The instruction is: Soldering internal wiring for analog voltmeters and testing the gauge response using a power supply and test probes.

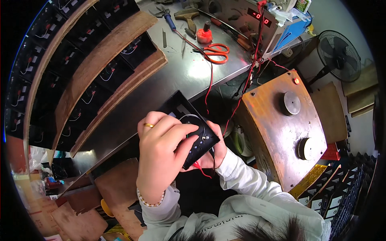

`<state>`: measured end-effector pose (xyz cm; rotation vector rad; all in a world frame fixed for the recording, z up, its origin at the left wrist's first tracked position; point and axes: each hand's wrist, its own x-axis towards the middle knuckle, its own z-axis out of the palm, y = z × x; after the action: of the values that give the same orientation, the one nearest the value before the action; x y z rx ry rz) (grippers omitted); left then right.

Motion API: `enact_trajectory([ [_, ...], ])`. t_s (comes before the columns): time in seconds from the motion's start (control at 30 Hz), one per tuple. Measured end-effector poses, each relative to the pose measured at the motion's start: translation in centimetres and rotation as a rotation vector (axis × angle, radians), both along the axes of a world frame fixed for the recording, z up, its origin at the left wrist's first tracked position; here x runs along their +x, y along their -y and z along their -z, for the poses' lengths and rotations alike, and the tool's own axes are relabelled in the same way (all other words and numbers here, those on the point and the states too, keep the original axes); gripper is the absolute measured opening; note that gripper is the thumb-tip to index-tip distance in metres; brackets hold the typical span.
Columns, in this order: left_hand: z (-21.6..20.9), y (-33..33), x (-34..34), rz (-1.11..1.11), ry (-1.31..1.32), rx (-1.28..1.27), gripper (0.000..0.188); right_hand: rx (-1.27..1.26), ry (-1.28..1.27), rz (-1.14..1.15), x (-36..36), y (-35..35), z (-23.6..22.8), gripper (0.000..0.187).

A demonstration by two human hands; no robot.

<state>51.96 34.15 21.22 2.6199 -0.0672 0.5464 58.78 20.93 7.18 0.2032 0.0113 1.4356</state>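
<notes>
A black battery case (pixel 185 117) with thin white and red wires is held over the front edge of the steel bench (pixel 161 88). My left hand (pixel 161 148), wearing a gold ring and a bead bracelet, lies across its near end, fingers pressing on the top face. My right hand (pixel 217 148) cups the case from below and from the right; only its fingers and palm edge show. A red wire (pixel 210 86) runs from the case up toward the meter box.
Wooden shelves (pixel 92 68) hold several black batteries at left. Orange scissors (pixel 217 52), a screwdriver (pixel 169 18) and a red digital meter (pixel 257 16) lie at the back. A rusty metal box (pixel 277 128) with two knobs stands right; a fan (pixel 337 56) behind it.
</notes>
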Motion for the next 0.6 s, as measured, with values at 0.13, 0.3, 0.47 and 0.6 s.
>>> enact_trajectory([
  [0.13, -0.3, 0.6, 0.3, -0.051, 0.059, 0.032, 0.032, -0.001, 0.032, 0.003, 0.1, -0.2, -0.7, 0.068],
  [0.3, 0.8, 1.4, 0.7, -0.130, -0.007, 0.095, 0.030, -0.140, -0.038, -0.028, -0.3, -0.4, -0.6, 0.071],
  [0.47, 0.6, 0.2, 0.4, -0.045, 0.086, 0.092, 0.019, -0.064, 0.000, -0.034, 0.4, 0.0, -1.4, 0.072],
  [0.6, 0.5, -0.2, 0.4, -0.033, 0.118, 0.090, 0.015, -0.114, -0.042, -0.050, 0.7, 0.0, -2.4, 0.072],
])
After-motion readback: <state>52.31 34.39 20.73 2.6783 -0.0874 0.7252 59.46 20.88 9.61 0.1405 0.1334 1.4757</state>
